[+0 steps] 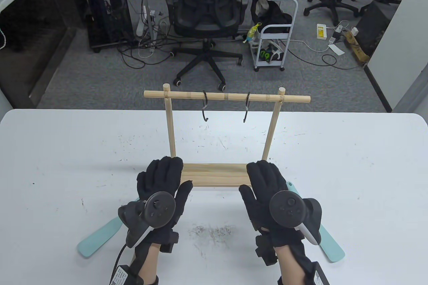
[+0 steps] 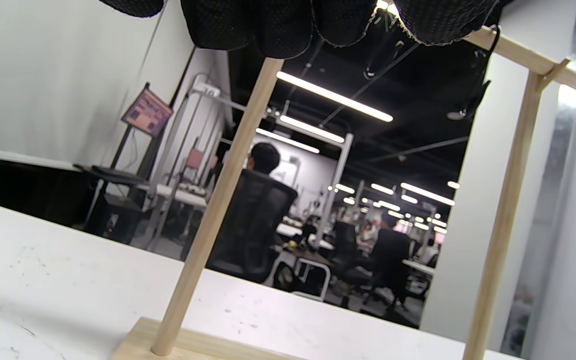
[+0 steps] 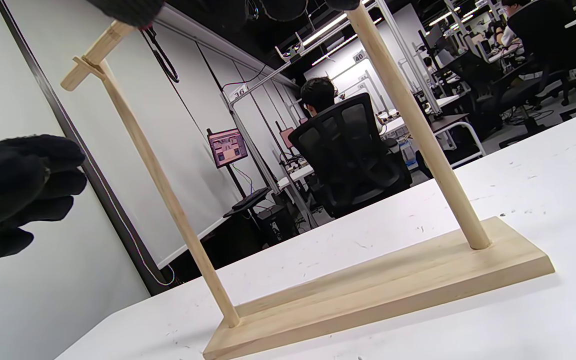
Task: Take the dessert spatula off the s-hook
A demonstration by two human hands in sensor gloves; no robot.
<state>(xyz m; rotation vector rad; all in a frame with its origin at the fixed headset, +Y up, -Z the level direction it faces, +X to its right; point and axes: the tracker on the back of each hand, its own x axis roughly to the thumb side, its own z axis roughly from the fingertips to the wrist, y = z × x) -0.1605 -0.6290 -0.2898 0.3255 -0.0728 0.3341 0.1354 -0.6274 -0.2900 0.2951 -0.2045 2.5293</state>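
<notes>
Hanging empty, table view: both s-hooks, left s-hook (image 1: 205, 106) and right s-hook (image 1: 247, 107), dangle from the rail (image 1: 227, 97) of the wooden rack (image 1: 214, 174) with nothing on them.
Task thing, table view: two mint dessert spatulas lie flat on the white table (image 1: 50, 164), left spatula (image 1: 97, 240) partly under the left hand, right spatula (image 1: 329, 243) partly under the right hand; by this lay the unhooking looks done.
Left hand, table view: left hand (image 1: 160, 181) lies palm-down, fingers spread, holding nothing, fingertips at the rack base's left end.
Right hand, table view: right hand (image 1: 264, 184) likewise flat and unclenched, holding nothing, fingertips at the base's right end.
Risk, table view: a wrist sliding sideways may drag a spatula toward the table edge, since each blade lies under or beside a forearm.
Left wrist view: fingertips (image 2: 288, 25) hang just above the left post (image 2: 218, 200); the rail end and right post show, no spatula in view.
Risk, left wrist view: a lifting hand may catch the post and tip the light rack.
Right wrist view: rack base (image 3: 378, 295) sits flat on the table; one hook (image 3: 160, 55) hangs bare under the rail; left-hand fingers (image 3: 13, 185) hover apart from the posts.
Risk, right wrist view: a bump to the rail would set the loose hooks swinging, or slip one off.
</notes>
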